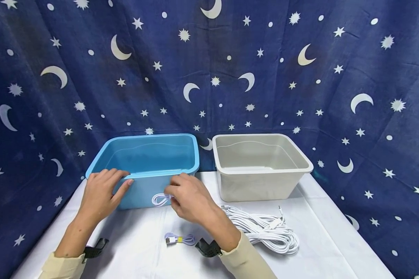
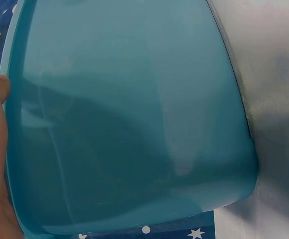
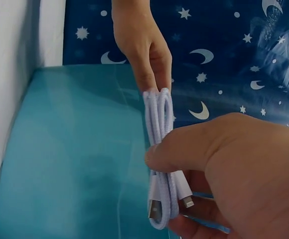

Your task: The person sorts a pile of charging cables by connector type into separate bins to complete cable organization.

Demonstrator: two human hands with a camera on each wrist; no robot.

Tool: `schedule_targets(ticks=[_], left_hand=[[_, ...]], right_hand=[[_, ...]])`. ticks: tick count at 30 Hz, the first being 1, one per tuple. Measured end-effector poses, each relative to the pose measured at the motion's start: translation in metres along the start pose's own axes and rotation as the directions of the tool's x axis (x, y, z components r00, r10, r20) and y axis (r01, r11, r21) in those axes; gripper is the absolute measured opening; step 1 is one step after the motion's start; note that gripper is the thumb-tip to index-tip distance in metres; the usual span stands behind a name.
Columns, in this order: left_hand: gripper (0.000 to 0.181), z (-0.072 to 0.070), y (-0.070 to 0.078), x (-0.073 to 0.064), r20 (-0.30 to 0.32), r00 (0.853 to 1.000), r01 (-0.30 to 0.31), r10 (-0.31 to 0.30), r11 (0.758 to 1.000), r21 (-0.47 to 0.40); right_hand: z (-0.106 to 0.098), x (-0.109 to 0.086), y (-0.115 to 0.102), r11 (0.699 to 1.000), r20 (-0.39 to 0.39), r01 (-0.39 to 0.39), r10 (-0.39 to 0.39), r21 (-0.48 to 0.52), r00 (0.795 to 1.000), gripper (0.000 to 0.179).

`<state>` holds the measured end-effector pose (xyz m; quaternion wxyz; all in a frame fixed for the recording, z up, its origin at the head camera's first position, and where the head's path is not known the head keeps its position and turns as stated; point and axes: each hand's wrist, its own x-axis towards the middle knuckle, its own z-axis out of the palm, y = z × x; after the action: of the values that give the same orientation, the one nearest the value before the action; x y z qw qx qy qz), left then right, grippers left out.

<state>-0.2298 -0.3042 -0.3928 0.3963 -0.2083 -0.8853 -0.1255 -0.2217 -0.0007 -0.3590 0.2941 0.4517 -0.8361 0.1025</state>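
Pinching a coiled, braided USB cable (image 3: 157,124), the right hand (image 1: 190,198) hovers beside a blue plastic bin (image 1: 143,192), left hand (image 1: 101,193) curling fingers over its rim (image 1: 157,174); white tablecloth (image 1: 136,248), starry curtain (image 1: 209,50).

It seems a booth, starry drapes (image 1: 276,97) walling a white table (image 1: 329,236).

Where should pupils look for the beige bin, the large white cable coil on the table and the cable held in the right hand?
Beige bin (image 1: 258,187), head view, on its front wall.
Large white cable coil (image 1: 263,231), head view, on its middle strands.
Held cable (image 3: 158,122), right wrist view, on its upper loops.
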Motion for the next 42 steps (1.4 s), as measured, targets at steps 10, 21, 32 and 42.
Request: schedule_targets(ticks=[10,21,32,42], left_hand=[[0.024,0.000,0.001,0.002,0.000,1.000,-0.002,0.002,1.000,0.004],[0.023,0.001,0.000,0.001,-0.007,1.000,-0.004,0.004,1.000,0.005],[0.023,0.000,0.000,0.000,-0.008,1.000,-0.002,0.002,1.000,0.014],[0.023,0.002,-0.001,-0.002,-0.007,1.000,0.001,0.000,1.000,0.020]], right_hand=[[-0.004,0.002,0.004,0.995,-0.187,0.018,-0.001,0.093,0.982,0.023],[0.004,0.007,0.010,0.998,-0.349,0.026,-0.006,0.052,0.937,0.021],[0.016,0.008,0.024,0.997,-0.468,-0.046,0.069,0.060,0.881,0.018],[0.027,0.010,0.030,0.991,-0.474,-0.089,0.126,0.100,0.872,0.017]])
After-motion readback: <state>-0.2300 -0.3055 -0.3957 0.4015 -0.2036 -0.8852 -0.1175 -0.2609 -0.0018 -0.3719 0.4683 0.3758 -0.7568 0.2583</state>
